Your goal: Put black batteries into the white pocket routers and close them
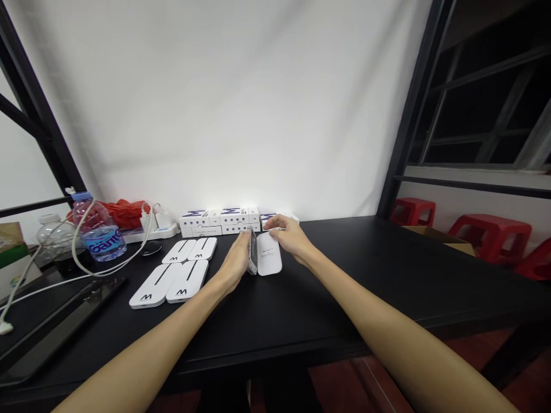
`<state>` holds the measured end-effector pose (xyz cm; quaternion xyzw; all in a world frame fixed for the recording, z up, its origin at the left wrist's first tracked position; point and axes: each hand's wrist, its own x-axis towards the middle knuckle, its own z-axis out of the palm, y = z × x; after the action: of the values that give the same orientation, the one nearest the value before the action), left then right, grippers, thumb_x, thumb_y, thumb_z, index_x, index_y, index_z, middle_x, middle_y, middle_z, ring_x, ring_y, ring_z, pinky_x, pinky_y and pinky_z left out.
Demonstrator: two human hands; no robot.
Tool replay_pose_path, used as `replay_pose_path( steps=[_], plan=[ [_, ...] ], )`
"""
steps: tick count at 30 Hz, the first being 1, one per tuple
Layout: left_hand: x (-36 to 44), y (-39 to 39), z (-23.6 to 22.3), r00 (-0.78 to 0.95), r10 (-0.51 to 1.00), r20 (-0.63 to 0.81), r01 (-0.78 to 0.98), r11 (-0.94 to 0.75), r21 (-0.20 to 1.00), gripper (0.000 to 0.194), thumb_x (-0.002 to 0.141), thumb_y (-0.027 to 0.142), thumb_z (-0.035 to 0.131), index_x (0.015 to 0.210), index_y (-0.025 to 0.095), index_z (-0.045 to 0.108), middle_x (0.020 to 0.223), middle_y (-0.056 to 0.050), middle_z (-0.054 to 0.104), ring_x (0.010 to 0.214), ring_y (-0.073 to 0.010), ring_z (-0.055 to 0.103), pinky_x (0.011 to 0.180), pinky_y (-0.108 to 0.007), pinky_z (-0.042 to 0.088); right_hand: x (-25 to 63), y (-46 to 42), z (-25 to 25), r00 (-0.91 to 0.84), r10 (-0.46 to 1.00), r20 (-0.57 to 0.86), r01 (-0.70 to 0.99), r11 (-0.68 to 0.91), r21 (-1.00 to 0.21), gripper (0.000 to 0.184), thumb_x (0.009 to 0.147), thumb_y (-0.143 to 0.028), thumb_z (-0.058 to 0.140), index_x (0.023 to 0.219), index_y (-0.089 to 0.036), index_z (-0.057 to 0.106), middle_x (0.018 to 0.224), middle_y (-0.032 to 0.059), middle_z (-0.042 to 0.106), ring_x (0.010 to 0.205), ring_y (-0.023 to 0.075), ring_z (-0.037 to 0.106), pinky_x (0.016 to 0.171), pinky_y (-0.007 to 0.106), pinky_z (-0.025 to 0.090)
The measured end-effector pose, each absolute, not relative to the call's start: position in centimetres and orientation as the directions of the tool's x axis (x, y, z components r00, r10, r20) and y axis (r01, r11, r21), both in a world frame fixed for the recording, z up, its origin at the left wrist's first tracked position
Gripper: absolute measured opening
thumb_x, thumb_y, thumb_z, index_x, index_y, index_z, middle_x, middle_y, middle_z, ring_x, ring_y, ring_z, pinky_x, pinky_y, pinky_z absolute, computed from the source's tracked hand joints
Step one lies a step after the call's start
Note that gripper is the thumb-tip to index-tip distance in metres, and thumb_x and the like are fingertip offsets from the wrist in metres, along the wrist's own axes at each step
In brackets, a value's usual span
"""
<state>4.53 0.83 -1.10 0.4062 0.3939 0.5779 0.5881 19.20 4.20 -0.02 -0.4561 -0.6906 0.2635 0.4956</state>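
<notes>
My left hand [237,259] is closed round a thin white device [253,252] that stands on its edge on the black table [387,269]. My right hand [289,236] rests with curled fingers on the far end of a flat white cover [269,256] lying beside that device. Both hands meet in the middle of the table, just in front of a row of white boxes [224,221] against the wall.
Several white devices with a black stripe [176,275] lie left of my hands. Farther left are a water bottle [98,229], a power strip with chargers [155,225], white cables, a red bag and a dark tablet [60,327]. Red stools [491,235] stand at the right.
</notes>
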Motion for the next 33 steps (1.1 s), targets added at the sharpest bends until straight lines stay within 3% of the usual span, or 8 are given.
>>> replay_pose_path(
  steps=[5,10,13,17,20,33],
  plan=[
    [4.2,0.6,-0.1,0.149,0.974,-0.168,-0.342,0.210,0.916,0.032,0.088,0.032,0.038,0.093,0.009,0.061,0.080,-0.015,0.069,0.061,-0.0235,0.068,0.053,-0.034,0.056,21.0,4.7,-0.4,0.001,0.895,0.447,0.615,0.352,-0.706,0.032,0.055,0.004,0.046,0.075,-0.018,0.057,0.089,0.0071,0.063,0.088,0.0230,0.057,0.077,0.038,0.044],
    [3.6,0.9,-0.2,0.212,0.964,-0.160,-0.365,0.230,0.902,0.043,0.090,0.043,0.035,0.096,0.009,0.061,0.092,-0.020,0.069,0.072,-0.0301,0.071,0.064,-0.044,0.058,21.3,4.3,0.0,0.027,0.864,0.503,0.738,0.322,-0.592,0.020,0.062,0.001,0.054,0.071,-0.018,0.057,0.099,0.0131,0.061,0.113,0.0345,0.043,0.091,0.055,0.030],
    [3.7,0.8,-0.3,0.180,0.970,-0.161,-0.364,0.218,0.906,0.045,0.091,0.044,0.034,0.095,0.009,0.061,0.090,-0.018,0.069,0.072,-0.0285,0.071,0.063,-0.042,0.059,20.1,3.7,0.3,-0.110,0.840,0.531,0.705,0.443,-0.554,0.011,0.074,-0.011,0.056,0.079,-0.020,0.059,0.096,0.0068,0.063,0.101,0.0252,0.052,0.089,0.045,0.037],
    [4.1,0.5,-0.1,0.167,0.980,-0.105,-0.391,0.163,0.906,0.037,0.092,0.038,0.034,0.091,0.012,0.061,0.079,-0.011,0.068,0.063,-0.0230,0.069,0.057,-0.039,0.059,18.2,3.0,-0.1,-0.335,0.762,0.554,0.489,0.643,-0.589,0.006,0.081,-0.020,0.052,0.082,-0.021,0.058,0.078,-0.0001,0.060,0.071,0.0136,0.057,0.065,0.027,0.045],
    [4.4,0.3,-0.1,0.158,0.986,-0.054,-0.401,0.114,0.909,0.034,0.092,0.036,0.035,0.090,0.013,0.061,0.074,-0.008,0.067,0.059,-0.0199,0.067,0.054,-0.037,0.058,17.4,2.6,-0.6,-0.327,0.759,0.563,0.396,0.651,-0.647,0.008,0.081,-0.028,0.054,0.080,-0.020,0.054,0.073,-0.0009,0.056,0.061,0.0127,0.053,0.055,0.026,0.045],
    [5.0,-0.3,0.1,0.097,0.995,-0.028,-0.349,0.060,0.935,0.031,0.092,0.038,0.040,0.090,0.014,0.059,0.069,-0.007,0.065,0.057,-0.0174,0.065,0.047,-0.028,0.055,17.2,1.9,-0.1,-0.267,0.792,0.548,0.355,0.610,-0.709,0.022,0.075,-0.043,0.062,0.078,-0.022,0.054,0.069,-0.0016,0.049,0.063,0.0143,0.048,0.054,0.028,0.045]
  ],
)
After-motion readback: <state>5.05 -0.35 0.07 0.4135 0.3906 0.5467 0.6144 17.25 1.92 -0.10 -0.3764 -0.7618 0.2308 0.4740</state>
